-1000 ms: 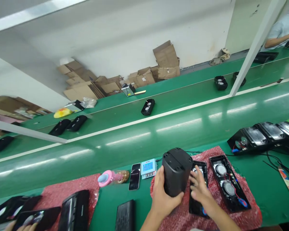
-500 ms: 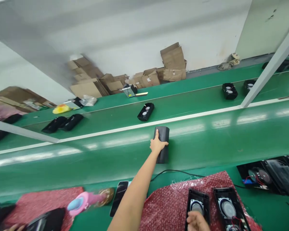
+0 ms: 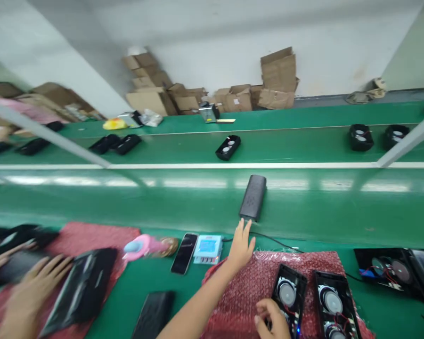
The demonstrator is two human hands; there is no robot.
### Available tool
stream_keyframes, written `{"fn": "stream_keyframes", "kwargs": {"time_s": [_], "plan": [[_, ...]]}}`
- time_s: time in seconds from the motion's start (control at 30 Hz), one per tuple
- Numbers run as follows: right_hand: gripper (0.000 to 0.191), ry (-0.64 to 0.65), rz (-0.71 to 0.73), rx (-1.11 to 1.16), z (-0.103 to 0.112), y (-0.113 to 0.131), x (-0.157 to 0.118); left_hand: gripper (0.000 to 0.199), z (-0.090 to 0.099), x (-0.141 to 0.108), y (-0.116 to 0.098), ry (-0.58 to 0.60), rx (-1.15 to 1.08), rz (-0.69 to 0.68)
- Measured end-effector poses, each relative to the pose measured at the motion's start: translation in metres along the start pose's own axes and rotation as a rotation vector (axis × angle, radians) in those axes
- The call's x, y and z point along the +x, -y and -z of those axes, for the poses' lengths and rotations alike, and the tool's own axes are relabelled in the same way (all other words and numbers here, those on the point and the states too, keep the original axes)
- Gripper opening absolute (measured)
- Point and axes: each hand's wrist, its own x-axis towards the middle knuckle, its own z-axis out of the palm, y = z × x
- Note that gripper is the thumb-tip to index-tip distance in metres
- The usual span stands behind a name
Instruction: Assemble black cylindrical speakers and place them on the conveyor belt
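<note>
1. Half a second back the left hand lay on top of the black speaker out on the belt; now that left hand (image 3: 240, 246) has let go and drawn back toward the table, and the black speaker (image 3: 253, 197) lies alone on the green conveyor belt (image 3: 321, 207), just beyond the fingertips and apart from them.

2. Head view, hands: the left hand's grip is open, fingers spread, holding nothing. The right hand (image 3: 271, 322) sits at the bottom edge with its fingers curled against the near end of an open speaker half (image 3: 289, 297) on the red bubble wrap (image 3: 243, 296); whether it truly grips that half I cannot tell.

3. Head view, surroundings: a second open speaker half (image 3: 332, 305) lies just beside the first. A phone (image 3: 184, 253) and a small blue tester (image 3: 207, 248) sit near the left hand.

4. Risk, as I judge it: the black cable (image 3: 268, 239) runs close under the left wrist, so a careless pull-back could snag it. The exposed wires in the open half could catch on the right fingers.

5. Hard to read: another person's hand (image 3: 30, 294) at lower left is motion-blurred over a dark case. The right hand is cut off by the frame edge.
</note>
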Motion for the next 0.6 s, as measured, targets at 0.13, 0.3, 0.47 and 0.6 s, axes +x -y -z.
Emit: {"fn": "stream_keyframes", "kwargs": {"time_s": [0.13,0.3,0.47,0.6], "plan": [[0.033,0.050,-0.004,-0.091,0.010,-0.008,-0.034,0.064,0.019,-0.159,0.052,-0.120,0.189,0.294],[0.030,0.233,0.067,-0.249,0.012,-0.022,-0.080,0.104,0.085,-0.253,0.119,-0.162,0.536,0.988],[0.029,0.332,0.246,-0.388,0.001,-0.009,-0.115,0.108,0.121,-0.280,0.158,0.008,0.189,1.104],[0.027,0.358,0.238,-0.326,-0.010,0.007,-0.134,0.111,0.121,-0.282,0.129,-0.201,-0.328,0.921]]}}
